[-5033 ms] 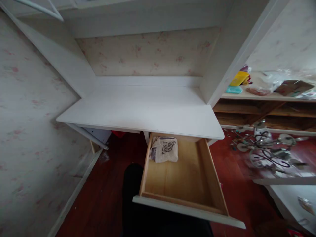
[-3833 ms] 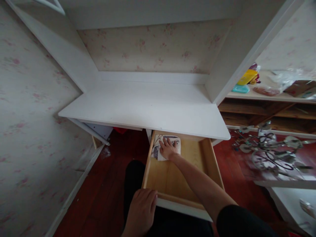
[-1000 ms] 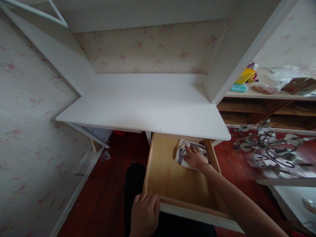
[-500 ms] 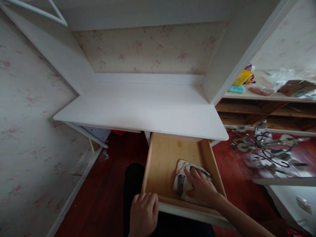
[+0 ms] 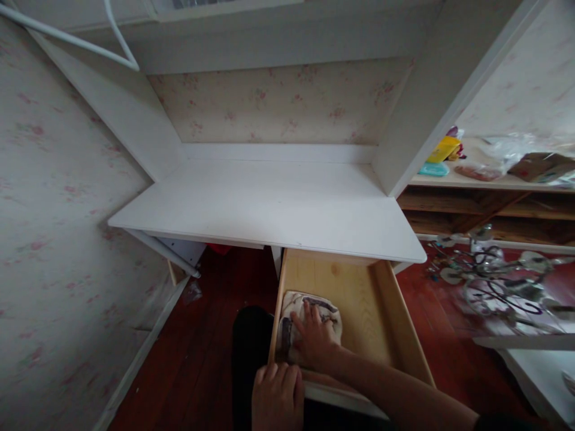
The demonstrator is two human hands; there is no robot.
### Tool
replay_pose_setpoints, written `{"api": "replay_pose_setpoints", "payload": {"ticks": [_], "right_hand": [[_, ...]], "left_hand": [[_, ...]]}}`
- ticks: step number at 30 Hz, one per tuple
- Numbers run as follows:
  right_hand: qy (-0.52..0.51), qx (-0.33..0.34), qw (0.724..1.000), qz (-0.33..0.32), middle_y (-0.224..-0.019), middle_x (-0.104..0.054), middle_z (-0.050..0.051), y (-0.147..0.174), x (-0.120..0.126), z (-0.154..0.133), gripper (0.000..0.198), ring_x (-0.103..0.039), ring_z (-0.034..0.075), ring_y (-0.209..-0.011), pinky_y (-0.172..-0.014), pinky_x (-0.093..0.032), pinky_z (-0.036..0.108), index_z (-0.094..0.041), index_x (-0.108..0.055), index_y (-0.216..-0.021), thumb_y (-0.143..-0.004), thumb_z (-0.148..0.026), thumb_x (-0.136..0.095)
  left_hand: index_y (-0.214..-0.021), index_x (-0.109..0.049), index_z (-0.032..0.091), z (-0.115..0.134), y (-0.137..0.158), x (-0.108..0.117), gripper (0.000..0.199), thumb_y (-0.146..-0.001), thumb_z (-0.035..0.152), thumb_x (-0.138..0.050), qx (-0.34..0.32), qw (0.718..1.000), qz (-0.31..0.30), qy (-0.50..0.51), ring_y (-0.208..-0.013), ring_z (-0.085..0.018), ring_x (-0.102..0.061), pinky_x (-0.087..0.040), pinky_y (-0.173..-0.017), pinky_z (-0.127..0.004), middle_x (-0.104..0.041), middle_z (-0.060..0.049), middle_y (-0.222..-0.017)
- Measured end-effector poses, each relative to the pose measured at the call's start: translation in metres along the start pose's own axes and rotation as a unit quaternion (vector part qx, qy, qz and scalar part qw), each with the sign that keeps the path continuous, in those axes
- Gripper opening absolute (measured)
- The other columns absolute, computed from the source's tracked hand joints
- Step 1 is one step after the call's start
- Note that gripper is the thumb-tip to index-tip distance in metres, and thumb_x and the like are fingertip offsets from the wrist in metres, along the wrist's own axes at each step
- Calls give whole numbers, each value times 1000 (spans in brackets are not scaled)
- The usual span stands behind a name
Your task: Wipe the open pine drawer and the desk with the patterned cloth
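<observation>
a: remote log, head view. what do i have?

b: landmark is the drawer (image 5: pixel 359 311), pulled out below the tabletop (image 5: pixel 278 203). the patterned cloth (image 5: pixel 296 299) lies inside it, toward the front left; whether it touches the left wall, i can't tell.

a: right hand?

b: right hand (image 5: pixel 317 338) is in the drawer, palm down on the cloth. fingers spread over it, released rather than clenched. it hides much of the cloth, so the underside is unknown to me.

a: left?

b: left hand (image 5: pixel 277 396) sits at the drawer's front left corner, fingers curled over the edge, grasping it.

a: how would i manage this contact well?

b: my judgement: load the whole palm evenly, not the tips alone, so the cloth slides flat without bunching. near the front corner, turn the wrist and lead with a cloth edge into the join of wall and bottom. use the left hand as a brace; too hard a push might shift the drawer. the hands are close there, so leave the left fingers room.

a: surroundings?

b: right of the drawer, well apart, metal and glass lamp parts (image 5: pixel 507 281) on the floor (image 5: pixel 215 335).
</observation>
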State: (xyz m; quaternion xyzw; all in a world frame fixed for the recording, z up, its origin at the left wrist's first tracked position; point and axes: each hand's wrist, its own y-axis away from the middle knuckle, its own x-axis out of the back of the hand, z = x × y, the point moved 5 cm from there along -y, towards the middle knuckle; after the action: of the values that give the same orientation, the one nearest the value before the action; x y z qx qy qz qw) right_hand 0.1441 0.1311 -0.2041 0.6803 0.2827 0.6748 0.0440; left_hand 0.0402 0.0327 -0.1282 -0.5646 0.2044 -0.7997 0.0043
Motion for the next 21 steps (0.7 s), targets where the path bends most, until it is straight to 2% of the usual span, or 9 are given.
{"api": "replay_pose_setpoints", "payload": {"ticks": [4,8,13,16,19,21], "right_hand": [[-3,-17,1000,-3,-163,-4,14,-40,18,17,72,-6,47,-145,-93,-21,82,-32,-21,-156,-89,-40,-49],[-34,-25,999,-25,-164,1,13,-74,46,35,72,0,44,-146,-98,-5,82,-31,-17,-156,-90,-44,-41],[-46,-3,998,-40,-164,5,8,-79,51,71,71,3,38,-148,-100,-9,79,-39,-14,-155,-90,-52,-39],[-44,-31,998,-36,-164,0,9,-63,47,119,68,1,37,-148,-100,-12,77,-37,-15,-156,-92,-50,-36],[-46,-60,996,-37,-163,-8,13,-43,46,173,66,-8,39,-147,-101,-15,77,-33,-20,-156,-93,-48,-36],[-49,-63,996,-35,-163,-11,15,-32,46,200,67,-11,40,-147,-103,-21,72,-30,-23,-156,-93,-44,-40]], "left_hand": [[-85,-60,24,-1,4,-4,22,-93,13,-42,24,999,11,29,-75,-18,-58,-34,-79,-38,-66,0,-77],[-92,-62,24,-2,4,-1,23,-94,13,-42,27,999,9,44,-79,-17,-60,-34,-82,-38,-69,1,-82],[-93,-62,24,-2,3,1,21,-94,15,-43,-2,999,-9,35,-77,-17,-60,-34,-79,-36,-68,1,-80],[-93,-62,24,-3,4,1,22,-95,15,-42,-4,999,-11,33,-78,-17,-60,-33,-81,-36,-68,1,-80],[-90,-62,24,-3,3,1,24,-96,16,-40,9,999,-19,44,-78,-16,-59,-32,-80,-36,-67,2,-79],[-89,-63,24,-1,0,4,26,-96,17,-39,14,999,-12,49,-77,-17,-58,-31,-79,-36,-67,2,-79]]}}
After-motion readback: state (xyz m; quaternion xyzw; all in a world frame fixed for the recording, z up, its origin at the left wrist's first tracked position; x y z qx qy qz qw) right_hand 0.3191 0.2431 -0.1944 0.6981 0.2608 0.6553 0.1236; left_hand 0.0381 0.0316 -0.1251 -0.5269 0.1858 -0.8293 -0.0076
